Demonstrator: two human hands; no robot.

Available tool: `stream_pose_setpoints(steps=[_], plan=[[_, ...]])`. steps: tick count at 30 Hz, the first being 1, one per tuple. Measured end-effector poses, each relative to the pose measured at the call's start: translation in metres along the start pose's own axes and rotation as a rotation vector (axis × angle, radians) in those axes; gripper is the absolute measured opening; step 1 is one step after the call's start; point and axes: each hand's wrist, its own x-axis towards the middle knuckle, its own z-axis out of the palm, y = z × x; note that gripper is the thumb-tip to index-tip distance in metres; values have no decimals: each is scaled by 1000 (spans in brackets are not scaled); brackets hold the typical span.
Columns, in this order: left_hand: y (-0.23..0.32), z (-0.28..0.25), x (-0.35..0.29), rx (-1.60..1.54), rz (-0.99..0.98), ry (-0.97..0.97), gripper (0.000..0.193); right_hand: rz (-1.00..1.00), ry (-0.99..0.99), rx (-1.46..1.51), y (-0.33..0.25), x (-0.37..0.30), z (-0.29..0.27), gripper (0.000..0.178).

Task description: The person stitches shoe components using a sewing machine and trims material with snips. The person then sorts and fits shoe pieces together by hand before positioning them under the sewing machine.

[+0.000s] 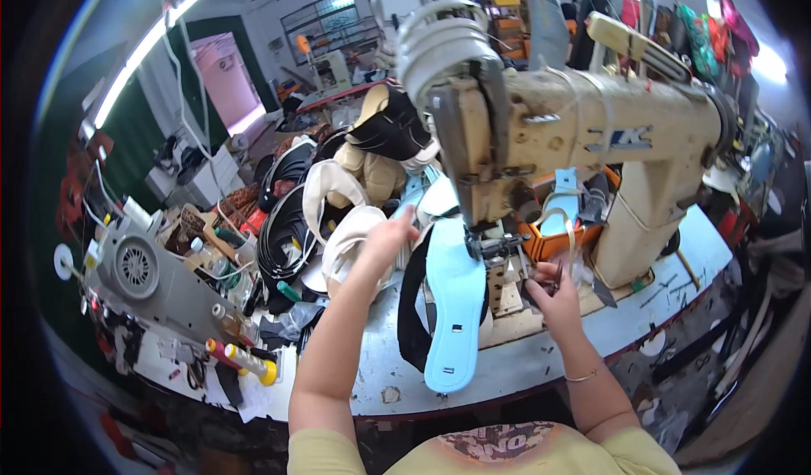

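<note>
Stitching stage, probably: blue insole point(456, 306) by sewing head point(475, 150); right grip point(555, 301) pinching dark tool point(554, 282), left grip point(390, 237) unreadable; next likely calls for trimming.

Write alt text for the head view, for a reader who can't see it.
A person's two bare hands work at a beige sewing machine, where a pale blue insole lies by the needle end. The left hand is above white pieces; the right hand holds a small dark item. Clutter crowds the table.
</note>
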Motion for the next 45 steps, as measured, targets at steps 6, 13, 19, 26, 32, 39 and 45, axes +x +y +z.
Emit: stream_pose_setpoints(steps=[6,13,19,26,32,39,45], plan=[[32,44,-3,72,110,-115,33,-45,-281,-192,-29,-10,-48,36],[29,75,-12,263,731,474,20,-192,-635,-234,-78,15,-46,35],[24,93,6,102,495,123,18,223,-211,83,-6,79,-83,43],[15,111,-11,-112,536,201,19,13,-542,-335,7,165,-66,34],[20,127,-21,-209,561,273,16,-854,-651,-1016,10,233,-39,18],[19,126,-30,-143,673,315,13,-445,-750,-837,-91,167,9,24],[24,133,-39,-124,669,382,10,-218,-790,-737,-85,174,6,29]])
